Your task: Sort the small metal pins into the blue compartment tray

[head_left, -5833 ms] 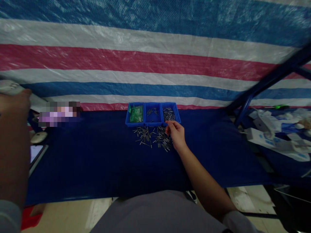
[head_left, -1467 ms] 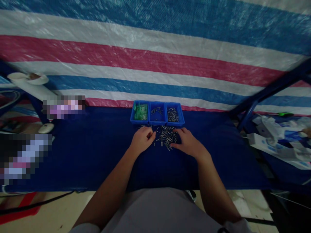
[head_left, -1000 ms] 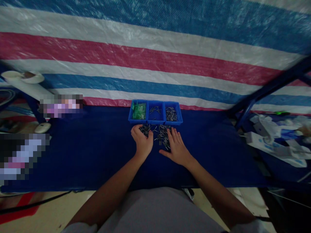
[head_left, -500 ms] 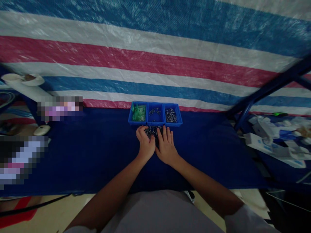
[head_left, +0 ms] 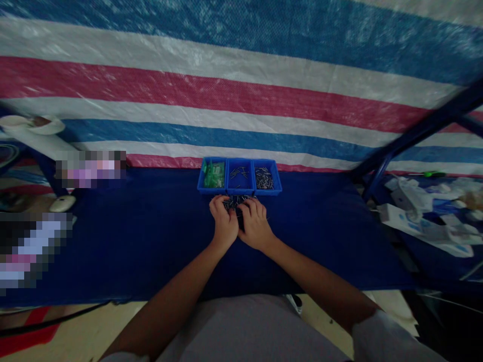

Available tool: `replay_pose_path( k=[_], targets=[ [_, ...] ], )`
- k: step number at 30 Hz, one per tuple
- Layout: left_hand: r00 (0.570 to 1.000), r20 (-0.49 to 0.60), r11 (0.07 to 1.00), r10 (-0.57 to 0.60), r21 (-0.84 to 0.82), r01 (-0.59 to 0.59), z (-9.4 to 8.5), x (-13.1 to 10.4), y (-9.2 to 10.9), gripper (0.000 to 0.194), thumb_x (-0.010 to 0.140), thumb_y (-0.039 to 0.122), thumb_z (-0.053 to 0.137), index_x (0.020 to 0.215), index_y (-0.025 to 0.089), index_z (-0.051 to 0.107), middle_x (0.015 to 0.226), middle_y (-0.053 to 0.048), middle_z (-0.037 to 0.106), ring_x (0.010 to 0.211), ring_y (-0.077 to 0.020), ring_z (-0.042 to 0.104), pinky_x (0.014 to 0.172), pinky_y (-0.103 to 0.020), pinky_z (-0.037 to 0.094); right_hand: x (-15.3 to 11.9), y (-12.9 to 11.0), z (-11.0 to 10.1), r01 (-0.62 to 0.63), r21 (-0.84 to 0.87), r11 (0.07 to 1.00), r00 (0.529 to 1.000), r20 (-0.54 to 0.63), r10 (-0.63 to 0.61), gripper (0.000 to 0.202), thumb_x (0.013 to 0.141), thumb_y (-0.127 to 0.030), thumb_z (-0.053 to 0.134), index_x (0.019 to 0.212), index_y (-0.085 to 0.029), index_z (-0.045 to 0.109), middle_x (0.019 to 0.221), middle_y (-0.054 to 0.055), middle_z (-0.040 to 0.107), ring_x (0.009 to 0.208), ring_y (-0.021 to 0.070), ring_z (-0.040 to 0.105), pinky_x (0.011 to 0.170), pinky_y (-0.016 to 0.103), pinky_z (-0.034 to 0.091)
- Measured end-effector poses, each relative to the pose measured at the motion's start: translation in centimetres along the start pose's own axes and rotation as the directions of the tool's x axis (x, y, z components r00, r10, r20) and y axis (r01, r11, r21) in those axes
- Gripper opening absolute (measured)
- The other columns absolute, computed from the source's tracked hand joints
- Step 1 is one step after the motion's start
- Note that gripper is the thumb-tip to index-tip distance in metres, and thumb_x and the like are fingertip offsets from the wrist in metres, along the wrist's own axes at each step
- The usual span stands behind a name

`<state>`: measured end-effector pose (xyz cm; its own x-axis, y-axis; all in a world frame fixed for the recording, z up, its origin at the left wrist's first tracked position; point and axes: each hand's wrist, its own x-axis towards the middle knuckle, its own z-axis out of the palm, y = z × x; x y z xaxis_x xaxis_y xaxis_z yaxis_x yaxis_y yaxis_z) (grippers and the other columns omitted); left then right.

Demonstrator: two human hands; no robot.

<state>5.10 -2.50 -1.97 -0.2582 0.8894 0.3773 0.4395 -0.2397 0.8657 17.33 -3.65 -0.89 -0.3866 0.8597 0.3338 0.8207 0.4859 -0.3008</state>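
Observation:
A heap of dark, thin screws (head_left: 238,202) lies on the blue tabletop, just in front of three joined blue bins (head_left: 240,192). My left hand (head_left: 223,223) curls around the heap's left side, its fingertips at the screws. From the other side my right hand (head_left: 257,225) cups the heap with bent fingers. Both thumbs almost meet at the near edge, and part of the heap is hidden under the fingers. Green packets (head_left: 214,176) fill the left bin. A few loose screws (head_left: 239,174) lie in the middle bin, and many small metal pieces (head_left: 264,179) in the right one.
Behind the blue table (head_left: 151,226) hangs a striped tarp (head_left: 226,90). At the left edge are a white roll (head_left: 45,138) and a whitish rounded object (head_left: 62,203). White boxes and plastic wrap (head_left: 426,216) clutter the right side, past a blue frame bar (head_left: 377,173).
My right hand's fingers, stretched out flat before, are now bent in around the screws. The left hand stays curled at its side of the heap. The view has shifted slightly.

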Motion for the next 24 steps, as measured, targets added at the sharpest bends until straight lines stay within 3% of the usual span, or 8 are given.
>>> replay_pose_path(
  k=[4,8,19,24],
  targets=[
    [1.0,-0.016,0.999,0.004,-0.042,-0.005,-0.1,0.1,-0.2,0.039,0.073,-0.003,0.042,0.104,0.02,0.045,0.114,-0.009,0.043,0.117,-0.0219,0.043,0.108,-0.047,0.033,1.8,0.9,-0.3,0.179,0.047,0.983,0.982,0.057,-0.182,0.042,0.082,-0.032,0.056,0.119,-0.011,0.054,0.124,0.018,0.051,0.122,0.0328,0.036,0.101,0.047,0.029],
    [0.999,-0.034,0.998,-0.022,-0.064,0.02,-0.2,0.3,-0.5,0.039,0.071,-0.003,0.042,0.102,0.02,0.047,0.109,-0.008,0.046,0.111,-0.0209,0.046,0.103,-0.045,0.038,3.2,1.4,-0.3,0.251,0.033,0.967,0.964,0.083,-0.253,0.038,0.083,-0.032,0.057,0.115,-0.011,0.055,0.12,0.017,0.054,0.117,0.0323,0.039,0.095,0.046,0.031],
    [0.999,-0.045,0.994,-0.031,-0.104,0.026,-0.1,0.4,-1.0,0.037,0.072,-0.003,0.042,0.101,0.02,0.049,0.105,-0.007,0.048,0.106,-0.0196,0.049,0.1,-0.043,0.04,4.7,1.5,0.0,0.348,-0.093,0.933,0.933,0.129,-0.336,0.018,0.091,-0.026,0.053,0.104,-0.017,0.063,0.104,0.011,0.058,0.102,0.0272,0.041,0.083,0.04,0.033],
    [0.997,-0.075,0.992,-0.037,-0.121,0.028,-0.1,0.4,-0.9,0.036,0.072,-0.002,0.043,0.1,0.02,0.05,0.104,-0.006,0.049,0.103,-0.0187,0.05,0.096,-0.04,0.043,5.3,1.4,0.1,0.382,-0.119,0.917,0.922,0.113,-0.369,0.018,0.094,-0.027,0.051,0.1,-0.017,0.065,0.101,0.01,0.06,0.101,0.0274,0.042,0.082,0.041,0.033]
  ],
)
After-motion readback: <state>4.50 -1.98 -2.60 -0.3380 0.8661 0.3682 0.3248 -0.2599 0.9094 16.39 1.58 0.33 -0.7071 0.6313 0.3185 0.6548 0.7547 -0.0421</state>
